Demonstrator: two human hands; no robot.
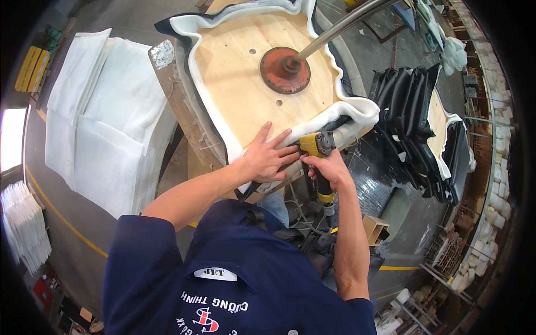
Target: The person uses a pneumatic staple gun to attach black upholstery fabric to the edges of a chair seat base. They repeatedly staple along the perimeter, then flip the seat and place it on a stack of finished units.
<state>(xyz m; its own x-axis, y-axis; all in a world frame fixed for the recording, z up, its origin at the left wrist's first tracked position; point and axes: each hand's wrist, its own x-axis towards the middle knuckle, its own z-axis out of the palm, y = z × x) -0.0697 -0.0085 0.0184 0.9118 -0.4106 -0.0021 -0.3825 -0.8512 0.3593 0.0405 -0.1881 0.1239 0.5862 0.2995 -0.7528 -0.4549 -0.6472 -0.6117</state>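
A round plywood seat base (245, 84) lies face down in front of me, wrapped at its rim in white foam (357, 109) and dark cover fabric. A rust-red metal plate (285, 70) with a steel tube (340, 25) is fixed at its middle. My left hand (267, 158) lies flat with spread fingers on the white edge at the near rim, pressing it onto the wood. My right hand (329, 167) grips a yellow and black pneumatic stapler (317, 146), its nose set against the rim right beside my left fingertips.
A stack of white foam sheets (106, 117) lies to the left. At the right stands another seat with black cover (416, 117) and wooden base. A small wooden box (375, 229) sits by my right forearm. Shelving with white pieces lines the far right.
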